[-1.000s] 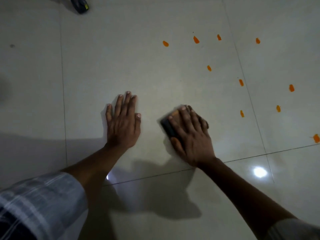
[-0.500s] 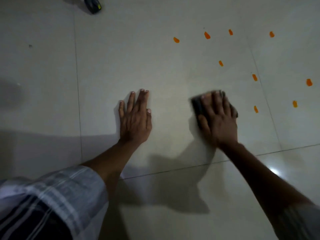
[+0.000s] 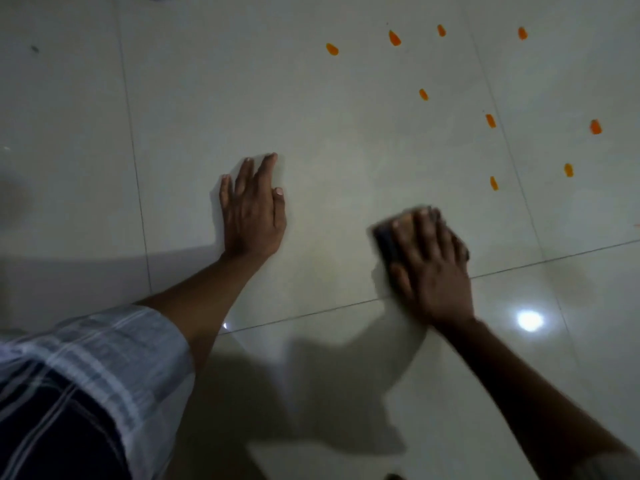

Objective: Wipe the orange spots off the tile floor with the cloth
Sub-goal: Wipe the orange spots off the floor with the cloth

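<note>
A: Where's the cloth (image 3: 384,239) right now?

B: Flat on the tile floor (image 3: 346,116), near and right of centre, pinned under the right hand (image 3: 431,261). It's a dark pad; only its left edge shows past the fingers (image 3: 424,230), which lie spread and pressed on top of it rather than curled round it. The hand is blurred, so I'd judge it is mid-stroke

A: And the orange spots (image 3: 493,183)?

B: All further off and to the right. The closest one sits just beyond the cloth, apart from it; another lies right of that, then a loose scatter runs toward the far edge, the leftmost at (image 3: 331,49). None is under the cloth that I can see

A: The other hand?

B: The left hand (image 3: 251,213) is open, palm down on the tile, holding nothing; it looks like a brace

A: How to do this step well?

B: Keep the palm's weight over the cloth, push it far and right across the nearest spot, and lift or fold afterwards so orange isn't dragged onto clean tile. Stay leaning on the left hand for balance
</note>
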